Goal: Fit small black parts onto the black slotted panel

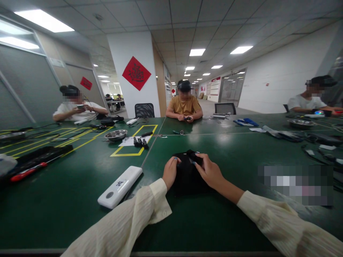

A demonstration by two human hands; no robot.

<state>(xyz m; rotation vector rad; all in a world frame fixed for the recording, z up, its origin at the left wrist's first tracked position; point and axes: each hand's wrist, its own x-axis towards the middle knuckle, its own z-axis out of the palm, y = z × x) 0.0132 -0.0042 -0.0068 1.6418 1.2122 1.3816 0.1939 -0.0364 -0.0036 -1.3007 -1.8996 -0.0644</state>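
A soft-looking black item [184, 178], perhaps a cap or a pouch, sits in front of me, low over the green table. My left hand [170, 172] grips its left side, with the thumb on top and the other fingers hidden behind it. At the item's upper right, my right hand [209, 171] is closed around a small dark part [195, 156] at the edge. The thumb and fingers press on it, and what exactly they pinch is hard to make out. To the left of my left forearm lies a white power bank [120, 187] marked with a number.
Ahead on the left, a metal bowl [115, 135] stands beside white paper [130, 141] and several black connectors [141, 142]. A red-handled screwdriver [29, 172] lies far left. Cables and bags [284, 134] cover the right side. Three people sit around the table [225, 214].
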